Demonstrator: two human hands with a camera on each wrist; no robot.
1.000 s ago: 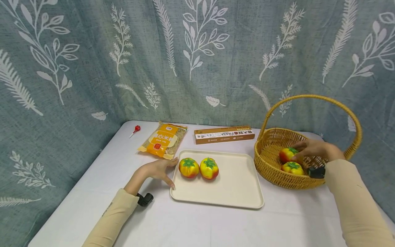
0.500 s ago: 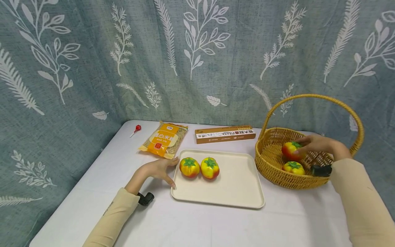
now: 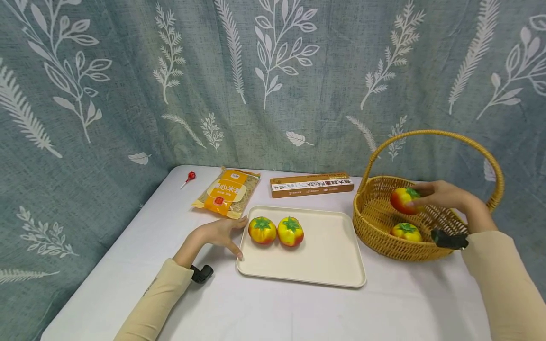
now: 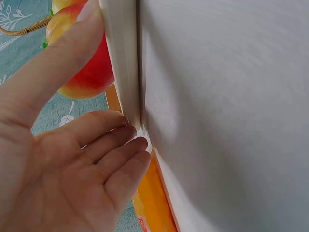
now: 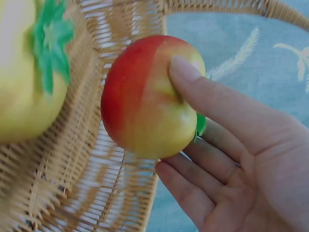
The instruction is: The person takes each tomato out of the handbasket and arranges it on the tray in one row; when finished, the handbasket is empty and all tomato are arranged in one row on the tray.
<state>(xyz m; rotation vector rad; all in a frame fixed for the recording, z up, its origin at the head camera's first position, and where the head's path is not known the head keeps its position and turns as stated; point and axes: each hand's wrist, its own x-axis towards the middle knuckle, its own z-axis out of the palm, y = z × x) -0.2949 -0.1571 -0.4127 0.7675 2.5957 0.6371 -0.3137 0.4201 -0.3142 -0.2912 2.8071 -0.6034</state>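
My right hand [image 3: 445, 198] pinches a red-and-yellow persimmon [image 3: 404, 201] with a green leafy top, thumb on one side and fingers on the other. It is held above the floor of the wicker basket [image 3: 396, 253]. A second persimmon [image 3: 406, 232] sits in the basket, large at the left of the right wrist view. At the tray's left side, my left hand [image 3: 219, 234] has its thumb on the rim and relaxed fingertips against the outer edge. Two more persimmons, a left one [image 3: 262, 230] and a right one [image 3: 290, 232], rest side by side on the cream tray [image 3: 324, 255].
Behind the tray lie an orange-and-clear food packet [image 3: 228, 193] and a long brown pasta box [image 3: 311, 184]. A red lollipop [image 3: 190, 176] is at the far left. The basket's tall handle [image 3: 431, 132] arches over its opening. A patterned curtain [image 3: 273, 94] hangs behind the table.
My right hand has taken hold of the persimmon and lifted it off the basket's floor, moving slightly up and right. My left hand stays at the tray's edge.
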